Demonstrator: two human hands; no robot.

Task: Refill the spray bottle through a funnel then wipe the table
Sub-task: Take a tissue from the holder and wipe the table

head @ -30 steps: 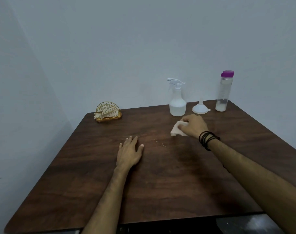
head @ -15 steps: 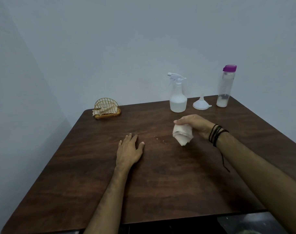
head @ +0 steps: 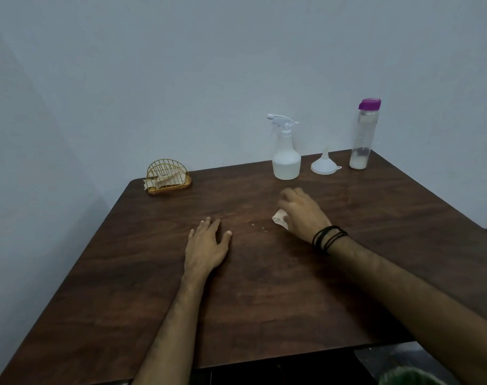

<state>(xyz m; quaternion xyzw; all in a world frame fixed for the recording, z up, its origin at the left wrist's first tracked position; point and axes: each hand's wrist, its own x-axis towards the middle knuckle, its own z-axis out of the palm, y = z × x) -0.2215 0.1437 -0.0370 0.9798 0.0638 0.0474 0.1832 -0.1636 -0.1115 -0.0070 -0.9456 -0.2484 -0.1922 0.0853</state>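
Observation:
A white spray bottle [head: 286, 157] stands upright at the back of the dark wooden table [head: 264, 287]. Right of it a white funnel [head: 324, 163] lies mouth down, and a tall clear bottle [head: 363, 134] with a purple cap stands beside that. My right hand [head: 303, 212] grips a crumpled white tissue [head: 280, 218] and presses it against the tabletop in front of the spray bottle. Only a corner of the tissue shows under the palm. My left hand [head: 207, 245] rests flat on the table with straight fingers. A few crumbs [head: 257, 227] lie between the hands.
A gold wire napkin holder [head: 168, 177] with napkins sits at the table's back left corner. Pale walls close in behind and to the left. A green object [head: 408, 377] shows below the table's front right edge.
My right hand held the tissue lifted off the table half a second ago; now it is back down on the surface, slightly farther from me. My left hand has stayed put.

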